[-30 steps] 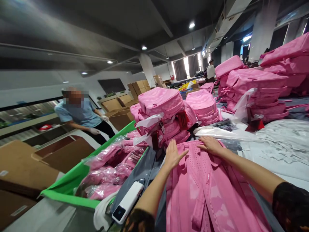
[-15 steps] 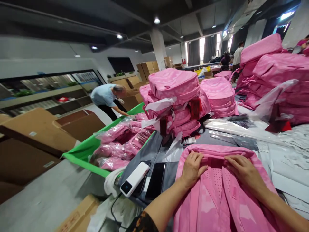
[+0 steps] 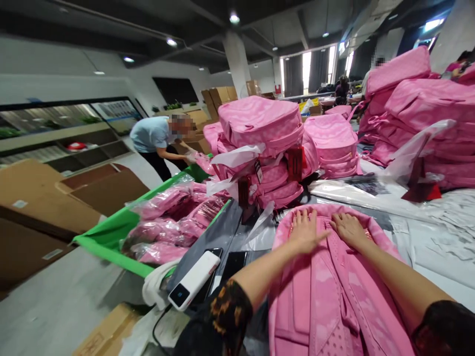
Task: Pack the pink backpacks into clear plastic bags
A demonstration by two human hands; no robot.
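Note:
A pink backpack (image 3: 322, 296) lies in front of me with its shoulder straps facing up. My left hand (image 3: 307, 232) rests on its top end, fingers stretched and slightly spread, palm down. Beside it my right hand (image 3: 349, 230) lies on the same end, close to the top of the straps, fingers extended and pressing on the fabric. Neither hand grips anything. The backpack's underside is hidden.
Stacked pink backpacks (image 3: 261, 123) with hanging tags stand ahead, and another pile (image 3: 426, 109) rises at right. To the left is a green bin (image 3: 100, 252) of plastic-wrapped pink goods, with a person (image 3: 152, 138) bending over it. A white power bank (image 3: 195, 281) lies near my left arm.
Both hands have let go of the backpack's top opening and moved forward to lie on its top end. The person at the bin has lifted a wrapped pink item.

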